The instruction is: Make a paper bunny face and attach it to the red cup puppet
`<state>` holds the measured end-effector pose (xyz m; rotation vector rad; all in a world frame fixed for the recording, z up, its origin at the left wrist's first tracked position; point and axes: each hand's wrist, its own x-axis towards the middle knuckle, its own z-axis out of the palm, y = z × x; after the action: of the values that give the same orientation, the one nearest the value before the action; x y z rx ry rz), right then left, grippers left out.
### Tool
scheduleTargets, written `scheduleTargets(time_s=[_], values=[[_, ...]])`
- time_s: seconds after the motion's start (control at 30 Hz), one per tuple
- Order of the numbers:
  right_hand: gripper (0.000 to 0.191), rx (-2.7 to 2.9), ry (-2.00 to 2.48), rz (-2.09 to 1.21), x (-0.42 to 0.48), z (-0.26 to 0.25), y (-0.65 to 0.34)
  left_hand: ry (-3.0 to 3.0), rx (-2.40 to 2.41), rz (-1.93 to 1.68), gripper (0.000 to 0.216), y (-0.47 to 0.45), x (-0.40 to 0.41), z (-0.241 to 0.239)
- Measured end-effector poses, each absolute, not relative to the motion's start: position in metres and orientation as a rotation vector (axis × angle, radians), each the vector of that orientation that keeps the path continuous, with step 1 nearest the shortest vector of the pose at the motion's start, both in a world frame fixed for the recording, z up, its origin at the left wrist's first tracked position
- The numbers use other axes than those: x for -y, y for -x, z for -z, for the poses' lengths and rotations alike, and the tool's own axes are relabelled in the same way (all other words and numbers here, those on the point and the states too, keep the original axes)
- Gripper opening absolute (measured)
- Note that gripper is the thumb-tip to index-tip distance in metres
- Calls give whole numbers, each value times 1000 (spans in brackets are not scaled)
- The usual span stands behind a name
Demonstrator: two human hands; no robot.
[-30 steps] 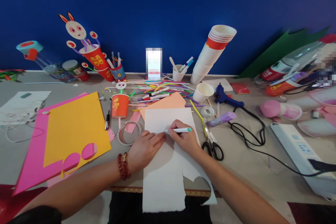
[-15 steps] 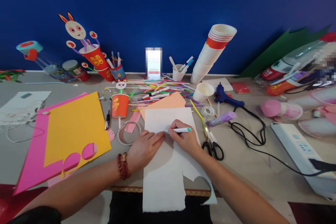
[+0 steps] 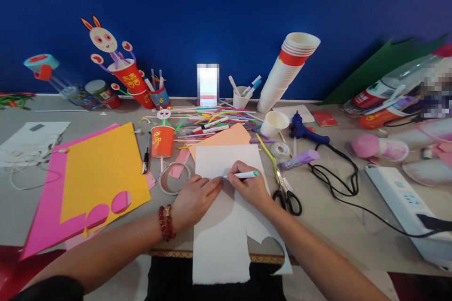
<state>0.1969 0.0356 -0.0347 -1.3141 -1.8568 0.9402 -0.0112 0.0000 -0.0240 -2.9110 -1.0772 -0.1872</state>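
Observation:
A white sheet of paper (image 3: 219, 235) lies in front of me on the grey table (image 3: 339, 225), its near edge torn and hanging over the table edge. My right hand (image 3: 249, 187) is closed on a white marker with a teal cap (image 3: 243, 175), its tip on the paper. My left hand (image 3: 192, 197) rests on the sheet's left edge with fingers curled, holding it down; a red bead bracelet (image 3: 165, 222) is on that wrist. Beneath the sheet's far end lies a peach sheet (image 3: 226, 136).
Yellow card (image 3: 102, 169) on pink card (image 3: 45, 216) lies left. Black scissors (image 3: 287, 197), a tape roll (image 3: 280, 149), purple glue stick (image 3: 298, 160) and blue glue gun (image 3: 305, 131) lie right. Stacked paper cups (image 3: 286, 68), loose straws (image 3: 212, 120), a red cup (image 3: 162, 141) and power strip (image 3: 402, 197) stand around.

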Motion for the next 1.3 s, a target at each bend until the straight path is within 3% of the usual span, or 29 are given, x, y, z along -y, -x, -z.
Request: scheduleTargets(time_s=[1.3], values=[[16,1790,1329,-886,-36,33,-197,2917,1088,134,37,10,-1,23]])
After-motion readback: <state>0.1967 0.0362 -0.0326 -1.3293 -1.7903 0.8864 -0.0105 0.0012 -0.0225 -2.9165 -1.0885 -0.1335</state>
